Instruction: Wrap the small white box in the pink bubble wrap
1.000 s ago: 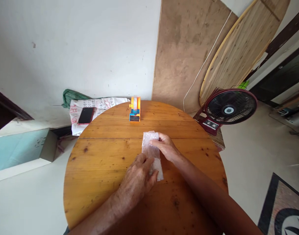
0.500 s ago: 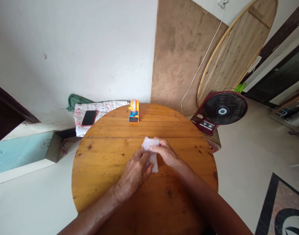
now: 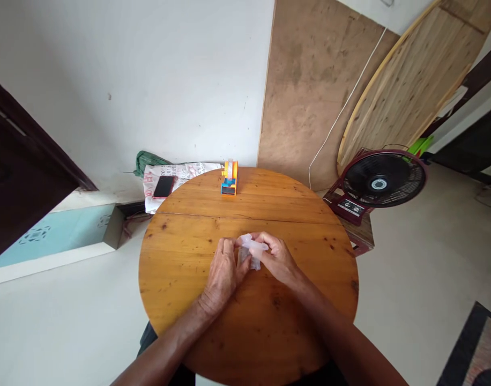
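Observation:
Between my hands is a small piece of whitish, translucent bubble wrap (image 3: 251, 259), its upper part folded over. My left hand (image 3: 224, 271) is closed on its left side, the thumb lying along the lower edge. With thumb and fingers, my right hand (image 3: 278, 258) pinches the folded upper right part. Whether anything lies inside the wrap cannot be seen. Both hands are low over the middle of the round wooden table (image 3: 181, 268).
An orange and blue tape dispenser (image 3: 230, 178) stands at the table's far edge. Left of it, a phone (image 3: 164, 186) rests on a printed white sack (image 3: 149, 202). A dark red fan (image 3: 379, 182) stands to the right. A round wooden board (image 3: 414, 80) leans against the wall.
The top of the bubble wrap has been folded down towards me, so the piece looks shorter. My left hand has moved up its left side. The camera view has shifted slightly left.

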The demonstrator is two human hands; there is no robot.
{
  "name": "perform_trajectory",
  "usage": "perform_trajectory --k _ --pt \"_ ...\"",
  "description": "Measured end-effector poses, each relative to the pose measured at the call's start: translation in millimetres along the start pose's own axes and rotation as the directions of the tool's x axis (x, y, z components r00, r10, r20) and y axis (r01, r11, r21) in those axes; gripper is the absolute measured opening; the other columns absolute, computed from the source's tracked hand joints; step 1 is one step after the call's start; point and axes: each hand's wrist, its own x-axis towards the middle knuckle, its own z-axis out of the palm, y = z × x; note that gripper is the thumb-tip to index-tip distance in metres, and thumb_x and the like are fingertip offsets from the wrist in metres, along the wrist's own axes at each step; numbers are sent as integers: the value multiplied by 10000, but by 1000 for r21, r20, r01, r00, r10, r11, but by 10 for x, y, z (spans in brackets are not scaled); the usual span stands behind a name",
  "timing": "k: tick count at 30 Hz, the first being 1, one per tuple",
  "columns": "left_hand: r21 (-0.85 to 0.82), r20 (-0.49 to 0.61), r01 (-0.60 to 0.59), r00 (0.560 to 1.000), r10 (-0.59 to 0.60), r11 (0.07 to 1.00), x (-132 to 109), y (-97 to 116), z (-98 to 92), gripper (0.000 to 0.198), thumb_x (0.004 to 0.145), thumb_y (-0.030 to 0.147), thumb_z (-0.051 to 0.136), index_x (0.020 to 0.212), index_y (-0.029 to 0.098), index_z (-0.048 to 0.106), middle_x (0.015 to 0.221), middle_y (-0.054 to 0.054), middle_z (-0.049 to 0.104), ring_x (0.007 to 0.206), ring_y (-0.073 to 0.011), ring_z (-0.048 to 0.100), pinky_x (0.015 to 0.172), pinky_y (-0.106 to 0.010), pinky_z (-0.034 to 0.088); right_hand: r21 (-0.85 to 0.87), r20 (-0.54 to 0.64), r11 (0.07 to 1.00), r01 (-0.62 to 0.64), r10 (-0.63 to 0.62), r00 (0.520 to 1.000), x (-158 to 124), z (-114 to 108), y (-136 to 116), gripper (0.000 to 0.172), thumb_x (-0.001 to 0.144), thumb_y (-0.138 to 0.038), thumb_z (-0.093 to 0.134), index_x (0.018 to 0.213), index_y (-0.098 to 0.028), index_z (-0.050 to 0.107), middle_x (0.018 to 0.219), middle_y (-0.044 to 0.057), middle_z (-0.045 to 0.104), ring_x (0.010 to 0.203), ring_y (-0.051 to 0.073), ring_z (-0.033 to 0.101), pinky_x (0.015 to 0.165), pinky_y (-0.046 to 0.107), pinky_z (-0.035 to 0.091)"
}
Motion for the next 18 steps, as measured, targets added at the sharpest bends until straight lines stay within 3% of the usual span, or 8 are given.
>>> perform_trajectory --k 2,6,10,14,18 --pt "-24 -26 18 999 -19 1000 -6 -4 -2 393 787 207 620 1143 163 457 1050 -89 524 991 -237 570 831 -433 539 -79 -30 996 49 -51 998 -93 37 16 68 831 -215 535 788 -208 587 1114 50 659 940 185 625 763 273 489" --pt "-39 6 -19 1000 19 999 1 18 -54 659 725 73 584 1340 222 401 1347 -127 412 1222 -254 496 942 -433 511 -280 -27 935 216 -232 972 -243 79 93 196 811 -95 469 862 -220 612 1195 74 645 1096 205 606 928 330 474" --pt "-26 72 -101 992 102 995 11 21 -90 414 765 124 586 1169 202 545 1349 -130 463 1248 -267 494 972 -443 490 -404 17 856 323 -346 938 -313 77 160 287 809 -59 443 965 -224 619 1233 92 628 1155 210 590 979 355 471" --pt "46 85 -177 981 173 983 24 0 -120 202 787 121 571 982 175 574 1292 -141 533 1219 -271 511 984 -467 471 -483 45 801 354 -381 924 -342 70 206 293 845 -88 465 1046 -240 616 1224 93 637 1204 219 568 1011 384 464" --pt "101 120 -269 959 257 958 45 -7 -169 106 804 96 553 865 180 574 1163 -113 606 1167 -262 541 969 -443 469 -524 80 763 378 -398 914 -370 55 248 396 766 -68 534 1128 -225 576 1273 114 610 1260 240 527 1041 411 449"
